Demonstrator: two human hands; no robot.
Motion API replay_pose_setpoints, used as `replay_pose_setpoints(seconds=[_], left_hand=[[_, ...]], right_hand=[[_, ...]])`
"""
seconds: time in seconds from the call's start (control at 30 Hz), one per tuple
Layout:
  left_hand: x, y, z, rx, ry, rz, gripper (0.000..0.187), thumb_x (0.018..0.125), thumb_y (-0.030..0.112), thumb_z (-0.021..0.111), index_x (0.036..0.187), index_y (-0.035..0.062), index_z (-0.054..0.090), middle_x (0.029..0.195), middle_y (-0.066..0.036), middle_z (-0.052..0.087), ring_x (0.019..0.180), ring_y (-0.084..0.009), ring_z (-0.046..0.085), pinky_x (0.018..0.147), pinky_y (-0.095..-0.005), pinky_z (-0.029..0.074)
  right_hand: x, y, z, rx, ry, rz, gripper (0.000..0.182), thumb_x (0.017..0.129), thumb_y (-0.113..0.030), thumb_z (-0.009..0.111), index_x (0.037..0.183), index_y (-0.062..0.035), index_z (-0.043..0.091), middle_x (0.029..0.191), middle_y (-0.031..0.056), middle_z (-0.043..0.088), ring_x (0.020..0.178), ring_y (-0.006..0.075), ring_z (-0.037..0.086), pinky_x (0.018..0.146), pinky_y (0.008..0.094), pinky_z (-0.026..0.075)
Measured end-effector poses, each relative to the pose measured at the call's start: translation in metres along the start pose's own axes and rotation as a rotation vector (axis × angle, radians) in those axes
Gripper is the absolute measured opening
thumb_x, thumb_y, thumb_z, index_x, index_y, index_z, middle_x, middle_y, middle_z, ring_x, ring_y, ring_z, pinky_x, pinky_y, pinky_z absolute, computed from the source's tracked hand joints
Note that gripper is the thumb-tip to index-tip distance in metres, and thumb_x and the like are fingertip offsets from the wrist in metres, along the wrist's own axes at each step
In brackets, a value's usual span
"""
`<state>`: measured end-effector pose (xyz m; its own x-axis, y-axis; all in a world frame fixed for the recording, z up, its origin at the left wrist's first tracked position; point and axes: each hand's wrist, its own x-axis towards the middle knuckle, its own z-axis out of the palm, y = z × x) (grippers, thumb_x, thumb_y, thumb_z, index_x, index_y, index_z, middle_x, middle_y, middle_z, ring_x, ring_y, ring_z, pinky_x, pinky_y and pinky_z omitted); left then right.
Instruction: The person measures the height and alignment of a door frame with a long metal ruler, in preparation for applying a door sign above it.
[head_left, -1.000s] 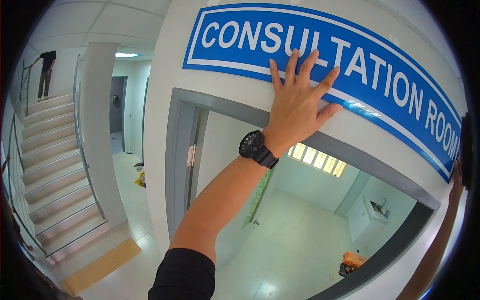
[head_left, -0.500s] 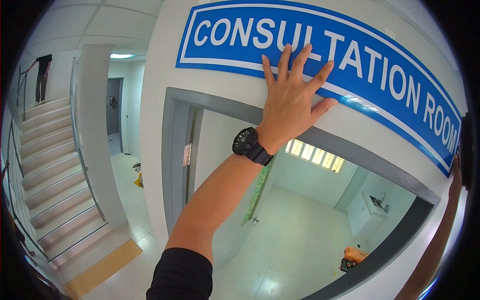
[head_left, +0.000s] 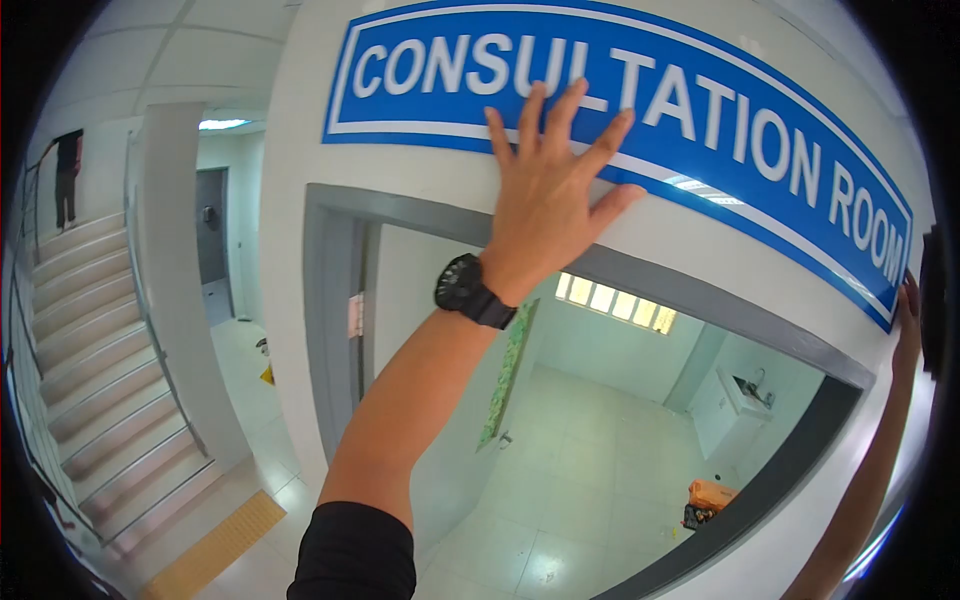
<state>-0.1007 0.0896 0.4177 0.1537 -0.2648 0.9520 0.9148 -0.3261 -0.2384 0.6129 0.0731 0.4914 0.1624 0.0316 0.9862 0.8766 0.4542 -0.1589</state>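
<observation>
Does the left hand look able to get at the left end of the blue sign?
Probably yes: the left hand is spread over the lower edge of the blue sign, and nothing shows between it and that end. It would likely have to leave its present spot.

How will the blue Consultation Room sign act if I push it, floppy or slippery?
The sign is probably fairly stiff, as no sag or crease shows. Its glossy shine suggests it may slip under the left hand.

Blue sign [head_left: 665,140], white border, white "CONSULTATION ROOM" lettering, against wall [head_left: 420,172] above doorframe [head_left: 332,300].
</observation>
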Motion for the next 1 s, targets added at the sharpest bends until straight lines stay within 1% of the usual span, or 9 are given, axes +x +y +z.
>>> replay_pose_setpoints(seconds=[0.13,0.17,0.27,0.4,0.5,0.8,0.83,0.9,1.0], left_hand=[[0.001,0.0,-0.003,0.018,-0.019,-0.001,0.064,0.09,0.054,0.071,0.148,0.0302,0.058,0.16,-0.014,0.037,0.146,-0.0484,0.03,0.111,-0.0789,0.015],[0.001,0.0,-0.004,0.046,-0.038,-0.006,0.064,0.091,0.055,0.07,0.149,0.0316,0.056,0.162,-0.013,0.037,0.146,-0.0477,0.031,0.112,-0.0776,0.015],[-0.001,-0.004,0.002,0.097,-0.016,0.05,0.066,0.092,0.055,0.068,0.151,0.032,0.053,0.16,-0.012,0.039,0.146,-0.0465,0.032,0.114,-0.0768,0.013],[-0.002,-0.01,0.005,0.148,-0.056,0.05,0.064,0.093,0.05,0.069,0.152,0.0325,0.052,0.164,-0.009,0.036,0.15,-0.0431,0.028,0.115,-0.0771,0.013],[-0.003,-0.019,0.01,0.209,-0.038,0.102,0.063,0.097,0.051,0.063,0.155,0.0297,0.048,0.165,-0.007,0.036,0.152,-0.0413,0.029,0.117,-0.0758,0.013],[-0.005,-0.026,0.012,0.249,-0.045,0.126,0.064,0.098,0.052,0.06,0.156,0.0306,0.046,0.166,-0.007,0.035,0.153,-0.0382,0.028,0.118,-0.0755,0.012],[-0.005,-0.027,0.013,0.25,-0.048,0.13,0.064,0.098,0.053,0.059,0.156,0.0305,0.046,0.166,-0.007,0.035,0.153,-0.0383,0.028,0.118,-0.0755,0.012],[-0.004,-0.029,0.014,0.252,-0.042,0.138,0.064,0.097,0.057,0.057,0.155,0.0304,0.047,0.165,-0.008,0.036,0.153,-0.039,0.029,0.118,-0.0758,0.013],[-0.005,-0.03,0.013,0.266,-0.047,0.139,0.066,0.097,0.061,0.056,0.155,0.0303,0.048,0.165,-0.008,0.036,0.153,-0.0396,0.029,0.117,-0.076,0.014]], right_hand=[[-0.013,-0.049,0.0,0.108,-0.046,0.024,0.057,0.099,-0.038,0.066,0.145,-0.0061,0.058,0.139,0.0157,0.064,0.128,0.0253,0.059,0.113,0.0383,0.042],[-0.015,-0.065,0.0,0.167,-0.058,0.115,0.055,0.098,-0.035,0.068,0.144,-0.0058,0.06,0.136,0.0149,0.066,0.124,0.0235,0.06,0.11,0.0365,0.044],[-0.021,-0.09,0.003,0.241,-0.037,0.145,0.049,0.096,-0.027,0.071,0.139,-0.0052,0.064,0.125,0.0115,0.07,0.112,0.0177,0.063,0.102,0.0323,0.047],[-0.024,-0.103,0.011,0.321,0.028,0.187,0.042,0.093,-0.02,0.075,0.132,-0.0048,0.07,0.109,0.0097,0.073,0.101,0.0158,0.064,0.095,0.0293,0.05],[-0.026,-0.115,0.013,0.353,0.062,0.211,0.039,0.09,-0.013,0.078,0.127,-0.0026,0.072,0.105,0.0097,0.072,0.098,0.0177,0.065,0.093,0.0294,0.052],[-0.03,-0.123,0.016,0.344,0.123,0.242,0.037,0.091,-0.013,0.077,0.126,-0.0023,0.073,0.104,0.011,0.071,0.094,0.0211,0.069,0.092,0.0301,0.058],[-0.031,-0.124,0.015,0.342,0.128,0.244,0.037,0.091,-0.013,0.077,0.126,-0.0023,0.073,0.104,0.011,0.071,0.094,0.0211,0.069,0.092,0.0301,0.058],[-0.032,-0.126,0.015,0.325,0.109,0.273,0.037,0.093,-0.015,0.076,0.128,-0.0029,0.072,0.111,0.014,0.074,0.104,0.0255,0.068,0.103,0.0344,0.052],[-0.033,-0.126,0.016,0.323,0.11,0.272,0.036,0.093,-0.014,0.076,0.127,-0.0032,0.072,0.108,0.0124,0.074,0.101,0.0237,0.068,0.1,0.0326,0.054]])
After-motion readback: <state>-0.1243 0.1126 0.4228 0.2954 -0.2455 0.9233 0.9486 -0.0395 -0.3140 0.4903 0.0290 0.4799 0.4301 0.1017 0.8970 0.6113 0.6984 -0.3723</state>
